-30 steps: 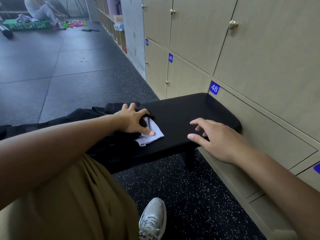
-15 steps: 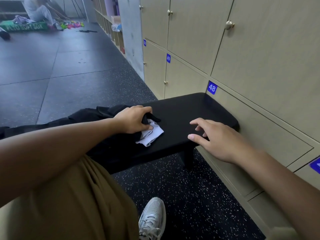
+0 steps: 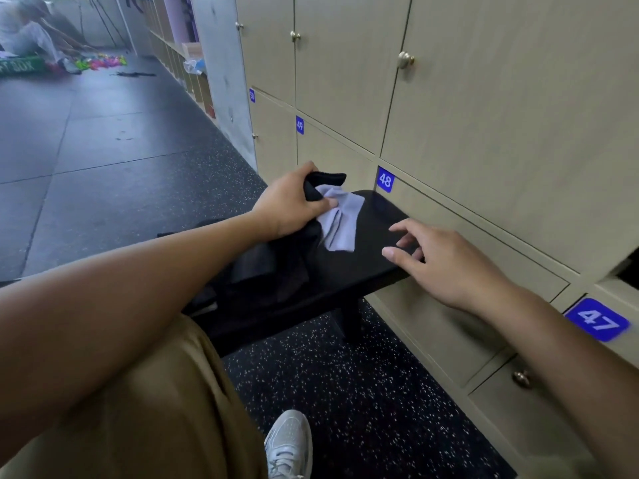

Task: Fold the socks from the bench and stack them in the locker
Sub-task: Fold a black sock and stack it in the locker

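My left hand [image 3: 288, 202] grips a light grey sock [image 3: 340, 223] together with a black sock [image 3: 325, 181], lifted above the black bench [image 3: 377, 219]; the grey sock hangs down from my fingers. More dark fabric [image 3: 266, 267] lies piled on the near part of the bench. To the right, my right hand [image 3: 435, 261] hovers over the bench's edge with fingers spread and nothing in it. The locker wall [image 3: 484, 133] of beige doors stands right behind the bench; a dark opening [image 3: 627, 271] shows at the right edge.
Blue number tags 48 [image 3: 385, 179], 49 [image 3: 299, 125] and 47 [image 3: 597, 319] mark the locker doors. My shoe [image 3: 288, 444] rests on the speckled black floor below the bench. Far back left a person [image 3: 24, 32] crouches by colourful items on the floor.
My left hand closed on the grey and black socks and lifted them off the bench, toward the lockers. My right hand stayed hovering over the bench's right edge. The view shifted right.
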Demonstrator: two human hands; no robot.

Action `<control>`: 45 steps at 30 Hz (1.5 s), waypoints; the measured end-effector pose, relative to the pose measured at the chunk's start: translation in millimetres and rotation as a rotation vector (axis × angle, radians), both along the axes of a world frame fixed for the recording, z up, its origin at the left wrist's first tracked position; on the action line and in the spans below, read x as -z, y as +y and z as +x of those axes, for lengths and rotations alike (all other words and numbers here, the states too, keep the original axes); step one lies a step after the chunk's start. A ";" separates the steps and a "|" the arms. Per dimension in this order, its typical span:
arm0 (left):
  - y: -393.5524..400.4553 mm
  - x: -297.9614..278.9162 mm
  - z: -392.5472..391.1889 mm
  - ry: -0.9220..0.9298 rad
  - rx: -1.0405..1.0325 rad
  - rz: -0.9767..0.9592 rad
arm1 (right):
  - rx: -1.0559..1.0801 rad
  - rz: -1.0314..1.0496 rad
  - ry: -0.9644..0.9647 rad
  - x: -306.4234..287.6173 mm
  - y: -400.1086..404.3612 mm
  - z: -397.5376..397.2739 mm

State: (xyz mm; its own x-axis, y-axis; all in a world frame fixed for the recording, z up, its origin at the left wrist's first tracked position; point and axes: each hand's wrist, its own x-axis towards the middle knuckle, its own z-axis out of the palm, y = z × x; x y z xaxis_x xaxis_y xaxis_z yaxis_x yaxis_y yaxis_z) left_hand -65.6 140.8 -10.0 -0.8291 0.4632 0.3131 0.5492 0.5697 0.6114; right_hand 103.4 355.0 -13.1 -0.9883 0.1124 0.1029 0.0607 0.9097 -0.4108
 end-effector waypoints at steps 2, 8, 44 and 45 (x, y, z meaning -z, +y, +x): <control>17.2 -5.7 -2.6 -0.003 -0.016 0.088 | 0.040 -0.050 0.018 1.1 7.8 0.7; 67.9 -15.7 -13.2 0.010 -0.024 0.249 | 0.154 -0.171 0.059 9.2 33.4 1.4; 47.6 -20.4 -23.2 -0.326 -0.090 0.775 | 0.256 -0.434 0.062 39.3 32.4 -46.7; 46.6 -23.3 -22.8 -0.340 -0.087 0.805 | 0.260 -0.436 0.054 39.2 32.5 -46.6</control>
State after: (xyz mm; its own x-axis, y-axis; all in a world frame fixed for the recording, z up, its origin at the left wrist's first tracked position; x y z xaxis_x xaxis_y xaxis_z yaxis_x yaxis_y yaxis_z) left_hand -88.3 187.4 13.3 -0.9590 0.1386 0.2474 0.2392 -0.0733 0.9682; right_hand 56.8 387.5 -52.4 -0.9166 0.3977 0.0413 0.2307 0.6104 -0.7578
